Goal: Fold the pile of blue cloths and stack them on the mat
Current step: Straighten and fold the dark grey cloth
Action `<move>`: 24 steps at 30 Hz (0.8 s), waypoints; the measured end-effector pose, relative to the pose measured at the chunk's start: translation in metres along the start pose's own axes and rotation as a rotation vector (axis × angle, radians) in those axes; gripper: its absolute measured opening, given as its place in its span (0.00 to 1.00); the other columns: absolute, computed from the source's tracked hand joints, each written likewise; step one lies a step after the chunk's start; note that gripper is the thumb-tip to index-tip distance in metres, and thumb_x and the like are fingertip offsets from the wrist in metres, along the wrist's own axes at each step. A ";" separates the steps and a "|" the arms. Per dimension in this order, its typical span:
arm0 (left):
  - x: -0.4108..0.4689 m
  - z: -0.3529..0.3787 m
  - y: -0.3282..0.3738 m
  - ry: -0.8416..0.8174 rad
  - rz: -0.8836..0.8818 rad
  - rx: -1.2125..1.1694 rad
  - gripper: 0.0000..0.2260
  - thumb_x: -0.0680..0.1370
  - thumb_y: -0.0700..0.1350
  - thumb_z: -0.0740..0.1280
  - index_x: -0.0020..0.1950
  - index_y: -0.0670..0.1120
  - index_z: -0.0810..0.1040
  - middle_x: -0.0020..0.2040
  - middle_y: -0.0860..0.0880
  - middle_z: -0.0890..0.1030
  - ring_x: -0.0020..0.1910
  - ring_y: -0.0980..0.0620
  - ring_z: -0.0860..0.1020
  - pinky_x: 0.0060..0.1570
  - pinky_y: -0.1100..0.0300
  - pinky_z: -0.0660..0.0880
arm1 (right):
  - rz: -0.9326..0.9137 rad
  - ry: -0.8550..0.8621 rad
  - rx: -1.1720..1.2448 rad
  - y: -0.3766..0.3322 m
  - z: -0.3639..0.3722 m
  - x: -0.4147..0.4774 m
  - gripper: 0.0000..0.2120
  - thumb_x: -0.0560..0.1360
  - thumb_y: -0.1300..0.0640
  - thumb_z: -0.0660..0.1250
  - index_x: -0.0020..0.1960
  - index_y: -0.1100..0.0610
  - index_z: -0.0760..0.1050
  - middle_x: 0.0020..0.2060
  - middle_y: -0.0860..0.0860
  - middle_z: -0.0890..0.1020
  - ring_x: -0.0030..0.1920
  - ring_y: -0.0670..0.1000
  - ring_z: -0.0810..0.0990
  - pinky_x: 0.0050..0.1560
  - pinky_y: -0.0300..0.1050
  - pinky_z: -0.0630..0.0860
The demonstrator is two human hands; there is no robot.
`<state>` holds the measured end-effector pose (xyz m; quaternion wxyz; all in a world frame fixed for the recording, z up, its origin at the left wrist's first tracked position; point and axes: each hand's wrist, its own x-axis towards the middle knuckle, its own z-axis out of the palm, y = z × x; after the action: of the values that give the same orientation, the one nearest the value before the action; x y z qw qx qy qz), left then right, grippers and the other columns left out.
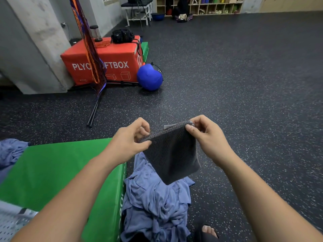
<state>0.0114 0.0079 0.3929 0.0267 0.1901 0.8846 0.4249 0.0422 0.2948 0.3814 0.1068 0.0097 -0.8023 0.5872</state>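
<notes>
Head view: a dark cloth [171,154], seemingly folded once, is held up by its top corners, pinched by the fingers [145,143] of the left hand [132,138] and right hand [208,137]. Just below the fingers, a crumpled blue pile [153,203] lies on the floor [244,84]. On the green mat [61,172] to their left, no folded stack shows, so most folding appears left.

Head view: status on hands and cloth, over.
Left hand and right hand pinch top corners of dark cloth. It hangs above blue pile beside green mat. Nothing blocks the mat.
</notes>
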 end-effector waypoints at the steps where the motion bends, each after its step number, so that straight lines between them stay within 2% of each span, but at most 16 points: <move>1: 0.001 -0.001 0.000 -0.001 0.020 0.009 0.16 0.74 0.41 0.79 0.53 0.55 0.76 0.46 0.52 0.82 0.45 0.43 0.79 0.51 0.47 0.78 | 0.003 0.005 0.012 0.000 0.000 0.000 0.03 0.82 0.58 0.73 0.50 0.53 0.79 0.38 0.42 0.79 0.40 0.42 0.75 0.45 0.40 0.73; 5: 0.004 -0.001 -0.002 -0.015 0.035 -0.047 0.16 0.74 0.40 0.80 0.53 0.55 0.78 0.44 0.53 0.82 0.43 0.48 0.79 0.50 0.48 0.78 | 0.003 0.002 0.042 -0.003 -0.004 0.001 0.03 0.82 0.59 0.72 0.51 0.55 0.79 0.40 0.44 0.78 0.40 0.42 0.74 0.45 0.37 0.72; 8: 0.006 -0.004 -0.004 0.052 0.011 -0.150 0.16 0.74 0.41 0.81 0.54 0.55 0.79 0.44 0.52 0.84 0.41 0.53 0.77 0.49 0.51 0.76 | 0.036 -0.025 0.036 -0.008 -0.010 0.000 0.04 0.81 0.62 0.72 0.52 0.54 0.80 0.41 0.47 0.80 0.41 0.44 0.76 0.47 0.41 0.74; 12: 0.005 0.000 0.001 0.063 0.035 -0.119 0.15 0.75 0.43 0.80 0.55 0.55 0.79 0.45 0.54 0.84 0.40 0.56 0.75 0.47 0.53 0.73 | 0.052 -0.098 -0.192 -0.013 -0.014 -0.003 0.12 0.72 0.60 0.69 0.52 0.46 0.80 0.40 0.47 0.81 0.39 0.46 0.77 0.45 0.47 0.75; 14: 0.003 0.007 0.007 0.040 0.058 -0.082 0.15 0.75 0.42 0.80 0.53 0.56 0.78 0.45 0.54 0.85 0.37 0.61 0.74 0.46 0.58 0.71 | 0.019 -0.175 -0.302 -0.016 -0.009 -0.007 0.15 0.72 0.59 0.70 0.55 0.43 0.80 0.44 0.43 0.82 0.46 0.44 0.80 0.53 0.47 0.77; 16: 0.001 0.013 0.012 0.012 0.085 -0.064 0.15 0.75 0.42 0.79 0.52 0.56 0.78 0.46 0.54 0.85 0.38 0.61 0.75 0.46 0.62 0.71 | -0.057 -0.274 -0.383 -0.020 0.000 -0.010 0.18 0.74 0.57 0.73 0.61 0.43 0.80 0.53 0.41 0.81 0.57 0.41 0.79 0.62 0.43 0.74; 18: 0.001 0.017 0.016 -0.013 0.101 -0.055 0.15 0.75 0.41 0.79 0.52 0.55 0.78 0.46 0.53 0.84 0.38 0.61 0.75 0.44 0.63 0.71 | -0.120 -0.351 -0.425 -0.022 0.014 -0.013 0.19 0.75 0.52 0.76 0.65 0.44 0.79 0.57 0.41 0.80 0.61 0.41 0.79 0.65 0.42 0.73; 21: 0.001 0.019 0.015 -0.023 0.098 -0.084 0.14 0.75 0.41 0.79 0.53 0.55 0.78 0.45 0.52 0.85 0.33 0.60 0.72 0.39 0.64 0.69 | -0.154 -0.376 -0.427 -0.022 0.031 -0.015 0.11 0.77 0.48 0.77 0.56 0.46 0.80 0.49 0.40 0.84 0.53 0.42 0.81 0.59 0.46 0.78; 24: 0.003 0.017 0.003 -0.062 0.036 -0.249 0.15 0.77 0.41 0.79 0.59 0.54 0.79 0.42 0.49 0.82 0.37 0.57 0.71 0.41 0.61 0.69 | -0.187 -0.356 -0.409 -0.024 0.036 -0.014 0.05 0.80 0.50 0.75 0.50 0.48 0.79 0.42 0.42 0.84 0.46 0.43 0.82 0.51 0.48 0.79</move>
<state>0.0134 0.0236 0.3845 0.0698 0.2139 0.8203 0.5259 0.0539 0.2512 0.3911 0.0176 0.1651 -0.9058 0.3899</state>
